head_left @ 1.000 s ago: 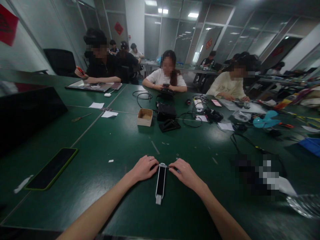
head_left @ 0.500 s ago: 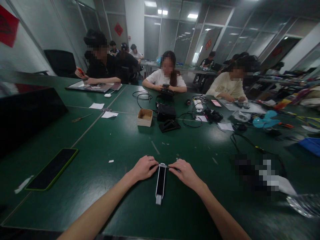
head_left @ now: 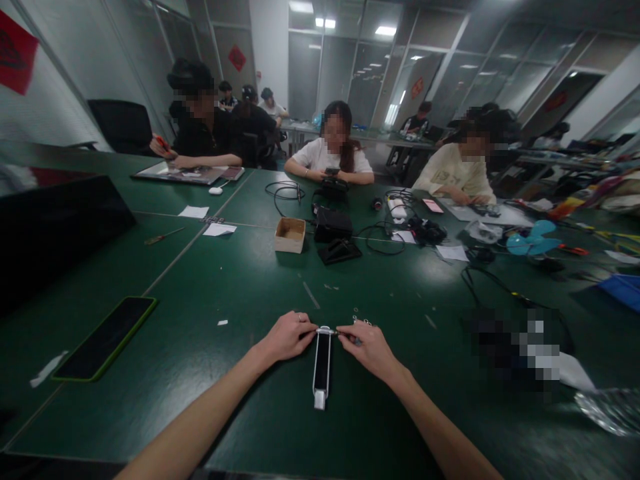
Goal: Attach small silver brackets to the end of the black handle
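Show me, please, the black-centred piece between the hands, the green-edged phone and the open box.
Piece (head_left: 323, 363): head view, black centre.
Phone (head_left: 104, 339): head view, screen.
Box (head_left: 289, 245): head view, front wall.

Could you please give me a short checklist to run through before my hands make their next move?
1. Left hand at the crosspiece's left end: ok.
2. Right hand at its right end: ok.
3. Black-and-white strip lying on the table, between the forearms: ok.
4. Crosspiece firmly fixed to the strip: cannot tell, too small.
5. Small rings well away from the right hand: not ok, they lie right beside it.
6. Green-edged phone away from both arms: ok.
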`<control>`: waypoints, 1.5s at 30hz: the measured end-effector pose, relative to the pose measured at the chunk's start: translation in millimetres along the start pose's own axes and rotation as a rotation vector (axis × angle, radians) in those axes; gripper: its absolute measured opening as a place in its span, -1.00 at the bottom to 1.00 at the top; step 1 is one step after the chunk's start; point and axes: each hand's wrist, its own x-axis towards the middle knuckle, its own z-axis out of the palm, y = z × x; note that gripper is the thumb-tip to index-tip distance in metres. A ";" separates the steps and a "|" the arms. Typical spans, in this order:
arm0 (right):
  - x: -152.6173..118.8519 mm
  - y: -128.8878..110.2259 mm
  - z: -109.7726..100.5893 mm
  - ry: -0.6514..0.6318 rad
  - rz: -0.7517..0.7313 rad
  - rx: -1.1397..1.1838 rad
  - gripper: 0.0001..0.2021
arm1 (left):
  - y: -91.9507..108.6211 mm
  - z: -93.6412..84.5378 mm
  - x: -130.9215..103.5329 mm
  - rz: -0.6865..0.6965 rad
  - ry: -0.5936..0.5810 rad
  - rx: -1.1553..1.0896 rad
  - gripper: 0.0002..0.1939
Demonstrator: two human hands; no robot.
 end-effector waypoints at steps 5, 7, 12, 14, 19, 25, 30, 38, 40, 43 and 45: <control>-1.6 1.7 2.9 -0.003 0.072 0.053 -0.79 | 1.3 -1.6 0.4 -0.006 -0.015 0.002 -0.77; -1.3 1.4 1.9 -0.011 0.076 0.062 -0.81 | 1.4 -1.7 0.4 -0.006 -0.024 0.003 -0.77; 0.5 -1.7 -1.5 -0.039 0.082 0.049 -0.83 | 1.7 -1.9 1.1 -0.005 -0.026 0.013 -0.78; 0.7 -2.0 -1.2 -0.042 0.089 0.043 -0.83 | 1.8 -1.7 1.4 -0.005 -0.027 0.025 -0.78; 0.2 -0.7 0.2 -0.025 0.086 0.004 -0.82 | 0.4 0.4 0.8 0.004 -0.022 0.024 -0.76; 1.5 -2.2 -3.4 -0.021 0.033 -0.033 -0.81 | 0.1 0.4 0.5 0.003 -0.016 0.006 -0.75; 1.3 -0.5 -3.1 -0.040 0.028 -0.038 -0.79 | 1.3 -1.2 1.3 -0.003 -0.020 0.007 -0.76; -0.2 0.0 -3.8 -0.057 0.002 -0.020 -0.74 | 1.9 -1.5 1.5 -0.007 -0.018 0.010 -0.76; 0.4 -2.0 -4.8 -0.055 -0.002 -0.018 -0.75 | 2.1 -1.7 1.5 -0.006 -0.019 0.014 -0.75; 1.4 -4.6 -5.6 -0.053 -0.001 -0.041 -0.77 | 1.6 -1.3 1.2 -0.007 -0.018 0.017 -0.76; 1.7 -5.0 -5.5 -0.054 -0.005 -0.060 -0.77 | 0.8 -0.4 0.9 -0.004 -0.019 0.019 -0.76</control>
